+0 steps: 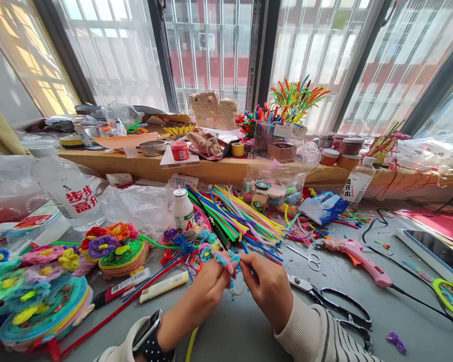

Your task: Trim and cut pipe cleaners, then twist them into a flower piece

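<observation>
My left hand (207, 286) and my right hand (266, 286) meet over the grey table (249, 332), both pinched on a small pipe-cleaner flower (226, 260) with blue and pink loops. A black watch sits on my left wrist and a striped sleeve covers my right forearm. Just beyond my fingers lies a heap of loose coloured pipe cleaners (234, 216) and several small finished flowers (191, 241).
Stacked pipe-cleaner coasters with flowers (41, 296) fill the left. A pink glue gun (357, 254), small scissors (305, 256) and black scissors (335, 306) lie to the right. A white bottle (183, 208), a water bottle (66, 188) and a cluttered wooden sill (211, 168) stand behind.
</observation>
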Tool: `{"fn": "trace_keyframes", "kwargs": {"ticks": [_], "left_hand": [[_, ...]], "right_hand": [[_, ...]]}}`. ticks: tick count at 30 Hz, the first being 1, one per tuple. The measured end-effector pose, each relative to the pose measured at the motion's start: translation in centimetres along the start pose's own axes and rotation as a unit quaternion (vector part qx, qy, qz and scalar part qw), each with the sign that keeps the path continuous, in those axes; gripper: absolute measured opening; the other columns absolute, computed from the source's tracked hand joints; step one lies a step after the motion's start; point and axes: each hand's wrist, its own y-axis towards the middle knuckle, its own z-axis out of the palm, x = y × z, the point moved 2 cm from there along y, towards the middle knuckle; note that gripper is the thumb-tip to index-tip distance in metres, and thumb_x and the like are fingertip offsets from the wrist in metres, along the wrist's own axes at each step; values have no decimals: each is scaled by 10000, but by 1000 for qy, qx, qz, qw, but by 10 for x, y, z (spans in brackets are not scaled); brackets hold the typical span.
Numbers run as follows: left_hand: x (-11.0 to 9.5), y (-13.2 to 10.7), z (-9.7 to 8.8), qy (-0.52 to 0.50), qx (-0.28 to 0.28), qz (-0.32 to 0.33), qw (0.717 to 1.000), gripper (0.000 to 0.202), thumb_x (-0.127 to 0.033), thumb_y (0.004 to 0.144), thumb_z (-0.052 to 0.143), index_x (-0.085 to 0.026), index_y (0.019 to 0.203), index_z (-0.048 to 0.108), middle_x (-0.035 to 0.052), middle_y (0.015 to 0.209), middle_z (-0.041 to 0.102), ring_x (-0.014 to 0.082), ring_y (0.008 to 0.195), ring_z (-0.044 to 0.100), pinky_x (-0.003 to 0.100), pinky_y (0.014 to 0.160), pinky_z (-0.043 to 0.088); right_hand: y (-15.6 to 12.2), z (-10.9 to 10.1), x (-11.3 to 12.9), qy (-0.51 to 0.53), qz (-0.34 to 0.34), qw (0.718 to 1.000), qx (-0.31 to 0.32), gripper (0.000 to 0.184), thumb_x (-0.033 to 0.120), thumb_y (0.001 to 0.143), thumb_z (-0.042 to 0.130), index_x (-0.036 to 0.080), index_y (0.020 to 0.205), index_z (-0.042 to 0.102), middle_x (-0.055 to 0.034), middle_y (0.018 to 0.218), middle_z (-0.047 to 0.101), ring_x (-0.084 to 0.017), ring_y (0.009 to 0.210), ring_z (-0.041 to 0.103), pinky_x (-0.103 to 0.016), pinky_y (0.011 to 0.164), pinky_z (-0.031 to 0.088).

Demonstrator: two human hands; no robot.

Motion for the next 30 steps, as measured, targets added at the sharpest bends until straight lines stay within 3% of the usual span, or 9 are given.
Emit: {"fn": "trace_keyframes", "kwargs": {"ticks": [4, 7, 11, 15, 18, 26, 30], "left_hand": [[0, 2, 3, -106, 34, -41, 993, 303, -344, 811, 272, -167, 643, 452, 2, 617, 502, 110, 600, 469, 219, 598, 383], [4, 2, 7, -125, 43, -51, 990, 368, -371, 812, 247, -162, 584, 446, 0, 574, 486, 109, 578, 458, 227, 599, 372], [13, 2, 11, -80, 10, -57, 995, 337, -403, 787, 290, -171, 577, 416, -32, 520, 395, 94, 485, 360, 220, 494, 335], [16, 2, 8, -28, -8, -51, 998, 288, -373, 778, 331, -164, 631, 463, -9, 613, 469, 108, 551, 395, 228, 527, 343], [14, 3, 4, -8, 5, -34, 999, 284, -352, 776, 336, -156, 629, 482, 1, 636, 502, 122, 592, 430, 237, 561, 355], [10, 6, -4, 46, 12, -15, 999, 309, -327, 768, 330, -146, 585, 500, 8, 571, 501, 129, 557, 442, 237, 527, 356], [6, 7, -6, 89, 25, 23, 995, 272, -284, 770, 339, -159, 638, 541, 21, 634, 555, 140, 606, 479, 242, 578, 369]], "right_hand": [[0, 0, 2, 30, -2, 1000, 8, 174, 178, 804, 402, 153, 863, 563, -16, 642, 622, -115, 563, 563, -197, 527, 400], [-1, 2, 2, 25, 2, 1000, 11, 172, 182, 800, 404, 159, 837, 571, -12, 610, 615, -115, 544, 559, -199, 518, 394], [-2, 3, 2, -18, 9, 1000, 8, 182, 205, 790, 405, 151, 827, 575, -18, 596, 612, -123, 535, 566, -209, 520, 387], [0, 2, 3, -68, -27, 995, 62, 306, 193, 784, 395, 167, 1077, 483, 7, 560, 608, -125, 468, 552, -219, 452, 346], [2, 2, 3, -79, -60, 990, 101, 370, 155, 777, 382, 223, 1136, 436, 23, 575, 620, -122, 482, 563, -219, 446, 333], [7, -4, 3, -92, -78, 987, 106, 273, 191, 806, 371, 177, 1042, 505, 3, 576, 635, -114, 475, 573, -206, 439, 336], [13, -10, 1, -114, -84, 981, 130, 193, 240, 829, 382, 198, 930, 541, 12, 615, 643, -108, 511, 584, -205, 434, 313]]}}
